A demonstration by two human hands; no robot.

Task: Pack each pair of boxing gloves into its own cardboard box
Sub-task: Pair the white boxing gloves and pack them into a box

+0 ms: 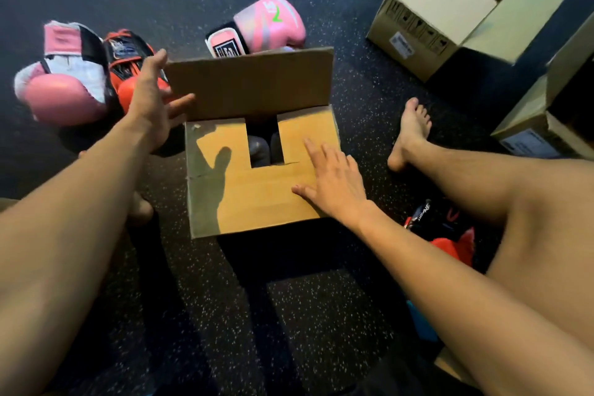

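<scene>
Nearest the camera, two bare forearms reach out over the dark speckled floor (pixel 289 315) toward a cardboard box (pixel 257 202) standing between the person's legs. The right hand (pixel 331 183) lies flat on the box's folded-down top, fingers straight and spread, pressing the near flap and the right side flap at the box's right edge. Three flaps are folded in, and a narrow gap between the two side flaps shows a pair of dark gloves (pixel 260 151) inside the box, just left of the right fingertips.

The left hand (pixel 154 96) hovers open at the box's far left corner, fingers spread and holding nothing, beside the left edge of the far flap (pixel 250 87), which stands upright. Whether it touches that flap cannot be told.

A red and black glove (pixel 450 235) lies on the floor under the right leg, and a bare foot (pixel 411 128) rests right of the box.

Left of the box lie a second red and black glove (pixel 123 55) and a pink and white glove (pixel 64 87), touching each other. Just behind the upright flap sits a pink glove (pixel 273 22). Farther right stand an open box (pixel 443 10) and another box (pixel 546 125).
</scene>
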